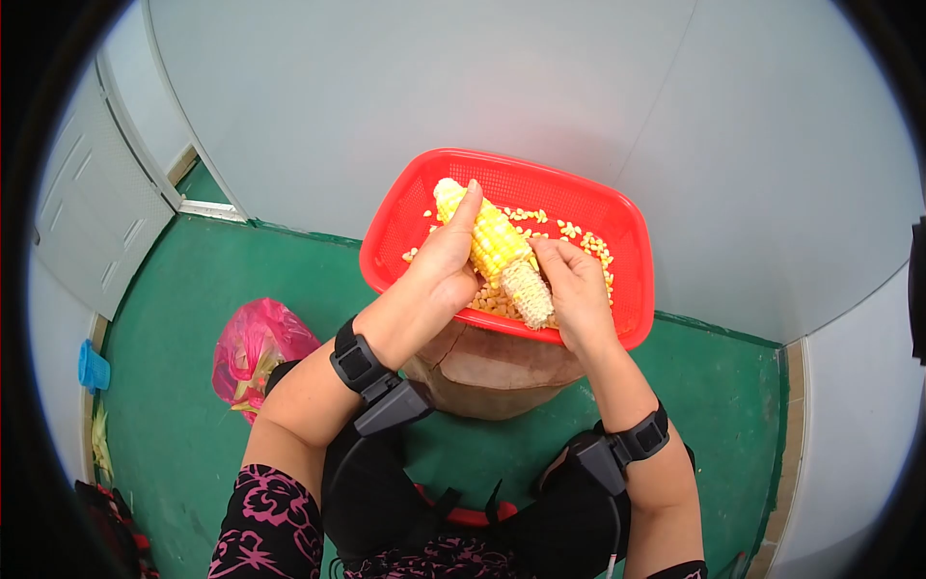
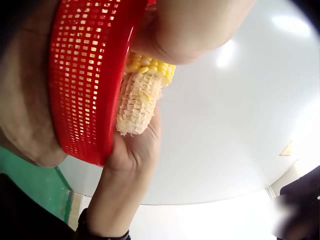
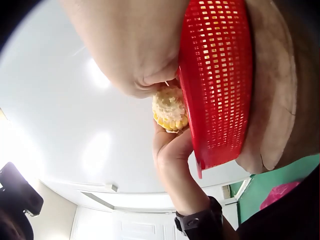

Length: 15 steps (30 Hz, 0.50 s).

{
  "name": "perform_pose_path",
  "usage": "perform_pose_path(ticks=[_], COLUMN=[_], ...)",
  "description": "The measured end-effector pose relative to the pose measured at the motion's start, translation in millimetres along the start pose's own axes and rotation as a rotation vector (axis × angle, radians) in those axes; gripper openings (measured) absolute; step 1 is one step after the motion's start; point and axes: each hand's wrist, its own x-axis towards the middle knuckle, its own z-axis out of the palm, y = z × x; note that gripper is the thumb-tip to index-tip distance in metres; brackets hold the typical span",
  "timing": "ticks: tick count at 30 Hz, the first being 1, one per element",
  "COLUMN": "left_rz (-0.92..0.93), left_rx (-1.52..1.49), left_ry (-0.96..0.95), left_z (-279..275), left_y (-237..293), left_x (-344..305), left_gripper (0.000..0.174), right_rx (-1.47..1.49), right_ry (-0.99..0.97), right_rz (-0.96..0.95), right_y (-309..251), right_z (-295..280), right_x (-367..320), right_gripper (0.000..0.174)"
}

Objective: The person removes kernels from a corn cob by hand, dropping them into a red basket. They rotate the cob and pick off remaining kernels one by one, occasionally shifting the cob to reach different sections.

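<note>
A corn cob slants over a red plastic basket. Yellow kernels cover its upper part, while the lower end is a bare, pale core. My left hand grips the kernel-covered part, its thumb lying along the top side. Curled at the border between kernels and bare core, my right hand has its thumb and fingertips on the cob. Loose kernels lie in the basket below. The palm side of the right hand is hidden in the head view.
The basket stands on a brown, rounded support close to a grey wall. A pink plastic bag with husks rests on the green floor at left. Farther left are a blue container and a white door.
</note>
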Motion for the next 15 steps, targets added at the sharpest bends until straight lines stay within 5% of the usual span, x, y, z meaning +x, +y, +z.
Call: perform_pose_path(ticks=[15], left_rz=[0.094], left_rx=[0.046], left_ry=[0.103], left_z=[-1.6], left_y=[7.1], left_x=[4.2], left_gripper=[0.041], right_rx=[-0.008], right_ry=[0.105], right_rz=[-0.008], right_y=[-0.5], right_z=[-3.8], right_x=[1.4], right_gripper=[0.031])
